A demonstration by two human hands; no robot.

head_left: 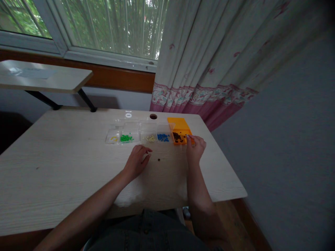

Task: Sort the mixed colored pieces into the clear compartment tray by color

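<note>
My right hand [196, 148] reaches to the right side of an orange box [178, 122] with its lid tipped back. Its thumb and fingers are pinched together over small dark brown pieces [177, 136]; what they hold, if anything, is too small to make out. Resting on the table in front of the clear boxes, my left hand [137, 160] has its thumb and fingers apart, with nothing between them. One dark brown piece [158, 159] lies on the wood to its right. Blue pieces [163, 137] fill the compartment beside the orange box.
Clear lidded boxes in the same row hold cream pieces [150, 138], green pieces [126, 138] and a few yellow pieces [113, 138]. Behind them the pale table [78, 160] has a round cable hole [153, 116]. A raised shelf [47, 78] stands back left; a curtain [199, 62] hangs behind.
</note>
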